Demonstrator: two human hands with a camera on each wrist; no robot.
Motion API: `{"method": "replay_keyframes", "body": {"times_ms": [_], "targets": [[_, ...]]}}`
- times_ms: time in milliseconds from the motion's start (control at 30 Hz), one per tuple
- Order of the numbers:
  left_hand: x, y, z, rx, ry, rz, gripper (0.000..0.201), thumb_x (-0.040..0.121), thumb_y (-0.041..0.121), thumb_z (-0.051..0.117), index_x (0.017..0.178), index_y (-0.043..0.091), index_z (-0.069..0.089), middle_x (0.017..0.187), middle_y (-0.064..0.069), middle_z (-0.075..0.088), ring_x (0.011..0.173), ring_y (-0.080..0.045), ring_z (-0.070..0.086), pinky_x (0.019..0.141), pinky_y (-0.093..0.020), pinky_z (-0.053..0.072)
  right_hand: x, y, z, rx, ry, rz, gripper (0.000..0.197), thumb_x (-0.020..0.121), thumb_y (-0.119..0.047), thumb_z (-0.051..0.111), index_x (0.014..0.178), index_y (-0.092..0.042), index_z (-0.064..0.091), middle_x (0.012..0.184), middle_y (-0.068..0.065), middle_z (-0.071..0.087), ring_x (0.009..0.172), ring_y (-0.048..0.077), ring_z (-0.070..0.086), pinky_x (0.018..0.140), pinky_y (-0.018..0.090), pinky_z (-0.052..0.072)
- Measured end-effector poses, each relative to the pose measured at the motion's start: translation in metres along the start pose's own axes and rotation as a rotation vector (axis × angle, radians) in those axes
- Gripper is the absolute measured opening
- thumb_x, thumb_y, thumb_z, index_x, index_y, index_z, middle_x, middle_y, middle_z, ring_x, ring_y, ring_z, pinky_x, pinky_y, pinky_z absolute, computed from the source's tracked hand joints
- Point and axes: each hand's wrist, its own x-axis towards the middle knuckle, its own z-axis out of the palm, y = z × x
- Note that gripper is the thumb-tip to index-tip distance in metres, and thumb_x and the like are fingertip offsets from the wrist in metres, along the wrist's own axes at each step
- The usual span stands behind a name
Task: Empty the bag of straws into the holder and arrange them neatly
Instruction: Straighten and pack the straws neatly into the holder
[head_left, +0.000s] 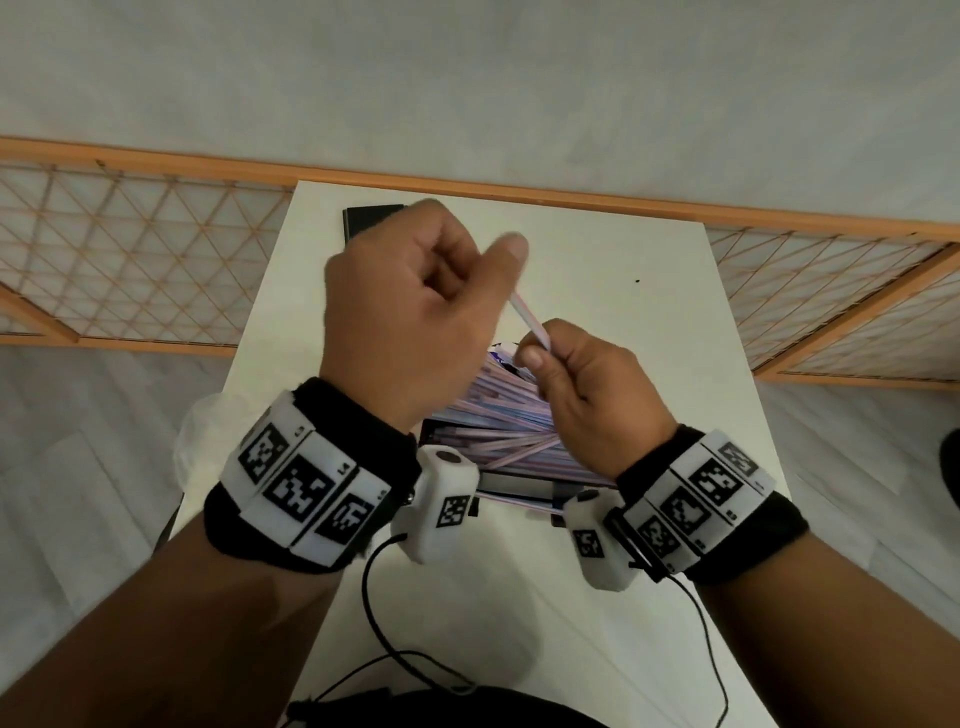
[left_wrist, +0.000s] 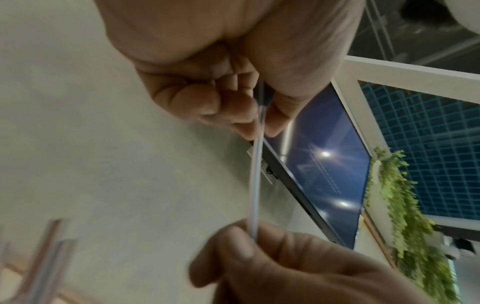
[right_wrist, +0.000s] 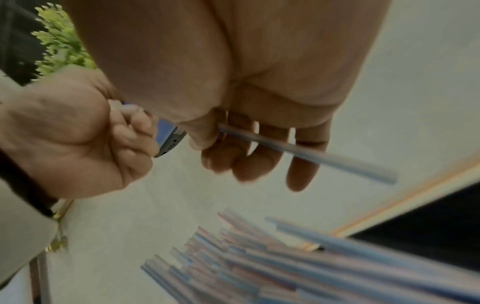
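A single pale pink-and-blue straw (head_left: 529, 318) is stretched between my two hands above the table. My left hand (head_left: 426, 291) is raised and pinches its upper end (left_wrist: 260, 121) between thumb and curled fingers. My right hand (head_left: 571, 374) pinches the lower part, thumb against fingers (left_wrist: 246, 257). In the right wrist view the straw (right_wrist: 306, 154) passes through the right hand's fingers (right_wrist: 259, 160) and its free end sticks out beyond them. Below the hands a heap of striped straws (head_left: 498, 426) (right_wrist: 272, 271) lies fanned out across a black holder (head_left: 519, 487).
The white table (head_left: 649, 338) has a dark flat device (head_left: 371, 218) at its far left corner, behind my left hand. A wooden lattice screen (head_left: 130, 249) runs along the table's far edge. Black cables (head_left: 379, 623) trail from my wrists over the near table.
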Motion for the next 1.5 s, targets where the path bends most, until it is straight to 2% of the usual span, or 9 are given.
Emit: {"method": "replay_keyframes", "body": {"times_ms": [67,233,367,500,733,933,1100,1200,1500], "targets": [[0.001,-0.012,-0.009,-0.055,0.094,-0.063,0.043,0.093,0.043,0.06,0.076,0.003,0.06,0.06,-0.015,0.061,0.055,-0.032,0.058,0.052,-0.042,0.048,-0.006,0.002,-0.01,-0.096,-0.054,-0.004,0.033,0.099,-0.036,0.043,0.081,-0.01,0.056,0.059,-0.004,0.046,0.055,0.016,0.043,0.056,0.037,0.039],[-0.013,-0.065,-0.016,-0.078,0.268,-0.475,0.026,0.086,0.052,0.055,0.08,0.029,0.045,0.077,0.008,0.05,0.069,-0.009,0.049,0.072,-0.035,0.045,-0.034,0.05,0.008,-0.491,-0.383,0.106,0.062,0.081,-0.075,0.036,0.097,-0.02,0.061,0.09,-0.003,0.057,0.087,0.024,0.055,0.081,0.038,0.046],[-0.036,-0.095,-0.003,-0.163,0.144,-0.862,0.075,0.064,0.081,0.047,0.098,0.016,0.059,0.093,0.0,0.062,0.083,-0.021,0.059,0.079,-0.044,0.047,-0.045,0.068,0.021,-0.544,-0.486,0.127,0.099,0.07,-0.095,0.017,0.127,-0.026,0.057,0.118,-0.002,0.06,0.112,0.027,0.055,0.099,0.043,0.045],[-0.059,-0.097,0.011,-0.109,-0.034,-0.873,0.094,0.051,0.105,0.044,0.096,0.026,0.068,0.099,0.005,0.075,0.095,-0.023,0.07,0.093,-0.051,0.054,-0.037,0.062,0.029,-0.542,-0.516,0.128,0.103,0.068,-0.097,0.021,0.143,-0.03,0.043,0.137,-0.004,0.055,0.125,0.025,0.05,0.106,0.045,0.04],[-0.056,-0.092,0.012,0.252,-0.268,-0.625,0.017,0.081,0.042,0.079,0.084,0.026,0.072,0.08,0.016,0.068,0.08,-0.01,0.063,0.073,-0.021,0.046,-0.027,0.057,0.033,-0.582,-0.589,0.24,0.11,0.059,-0.096,0.028,0.147,-0.03,0.035,0.134,-0.001,0.048,0.126,0.026,0.046,0.109,0.046,0.039],[-0.052,-0.082,0.015,0.348,-0.337,-0.498,0.039,0.095,0.042,0.063,0.068,0.014,0.067,0.074,-0.001,0.071,0.085,-0.028,0.068,0.071,-0.029,0.046,-0.025,0.056,0.041,-0.552,-0.54,0.269,0.102,0.062,-0.094,0.039,0.138,-0.026,0.037,0.133,-0.002,0.056,0.124,0.026,0.053,0.105,0.043,0.042],[-0.056,-0.091,0.02,0.146,-0.174,-0.679,0.026,0.078,0.054,0.07,0.081,0.028,0.076,0.077,0.004,0.076,0.083,-0.025,0.073,0.078,-0.047,0.061,-0.022,0.051,0.04,-0.484,-0.48,0.232,0.116,0.056,-0.103,0.015,0.133,-0.022,0.043,0.129,0.002,0.055,0.121,0.026,0.051,0.101,0.044,0.044],[-0.056,-0.089,0.017,0.214,-0.26,-0.62,0.033,0.081,0.057,0.072,0.081,0.025,0.077,0.077,0.007,0.075,0.083,-0.02,0.073,0.079,-0.037,0.059,-0.022,0.051,0.035,-0.461,-0.458,0.255,0.112,0.057,-0.102,0.013,0.126,-0.022,0.049,0.122,0.001,0.056,0.114,0.024,0.052,0.097,0.042,0.047],[-0.071,-0.098,0.002,0.176,0.008,-0.551,0.065,0.082,0.08,0.048,0.058,0.02,0.045,0.051,0.008,0.046,0.05,-0.008,0.046,0.056,-0.018,0.039,-0.03,0.057,0.005,-0.331,-0.524,0.229,0.064,0.063,-0.082,0.057,0.099,-0.029,0.059,0.09,-0.01,0.066,0.078,0.009,0.063,0.076,0.032,0.054]]}}
